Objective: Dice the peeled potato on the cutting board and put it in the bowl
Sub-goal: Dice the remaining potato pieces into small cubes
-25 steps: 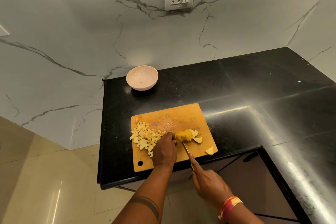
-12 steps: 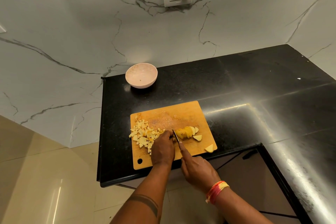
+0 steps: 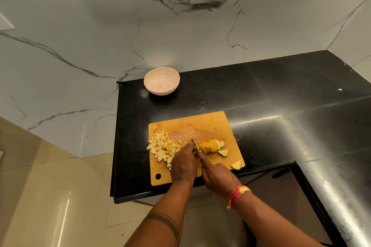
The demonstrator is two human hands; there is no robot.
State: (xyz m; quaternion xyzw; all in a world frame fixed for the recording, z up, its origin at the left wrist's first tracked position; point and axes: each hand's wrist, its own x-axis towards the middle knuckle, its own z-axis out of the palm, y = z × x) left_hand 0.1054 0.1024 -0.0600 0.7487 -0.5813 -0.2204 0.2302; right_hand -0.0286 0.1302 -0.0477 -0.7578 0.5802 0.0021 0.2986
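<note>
Potato slices [image 3: 209,146] lay fanned near the middle of the cutting board [image 3: 208,122], at the counter's [image 3: 261,86] front edge. Left hand [image 3: 183,163] curled over the slices' left end; right hand [image 3: 217,176] gripped the knife [image 3: 194,143]. Diced pieces [image 3: 163,147] covered the board's left side. Bowl [image 3: 161,83] stood at the counter's back-left corner.
</note>
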